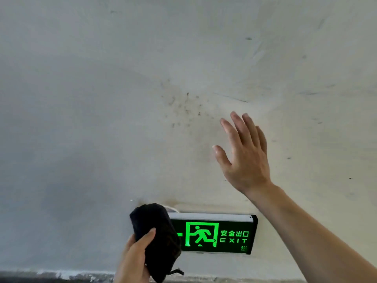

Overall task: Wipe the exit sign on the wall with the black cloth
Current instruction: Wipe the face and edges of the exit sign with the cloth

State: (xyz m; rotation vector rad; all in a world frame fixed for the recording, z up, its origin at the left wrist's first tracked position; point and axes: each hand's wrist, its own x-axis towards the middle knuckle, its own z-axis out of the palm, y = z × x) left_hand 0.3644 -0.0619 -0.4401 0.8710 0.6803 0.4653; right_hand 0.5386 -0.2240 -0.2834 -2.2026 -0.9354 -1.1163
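The exit sign [220, 234] is a black box with a glowing green running figure and the word EXIT, mounted low on the pale wall. A bunched black cloth [157, 231] covers the sign's left end. My left hand [134, 260] grips the cloth from below, thumb across its front. My right hand [243, 154] is raised above and to the right of the sign, fingers spread, palm toward the wall; whether it touches the wall I cannot tell.
The wall [102, 119] is grey-white with a patch of dark specks [183, 107] above the sign and a few scratches to the right. A dark strip [51, 276] runs along the bottom edge of the wall.
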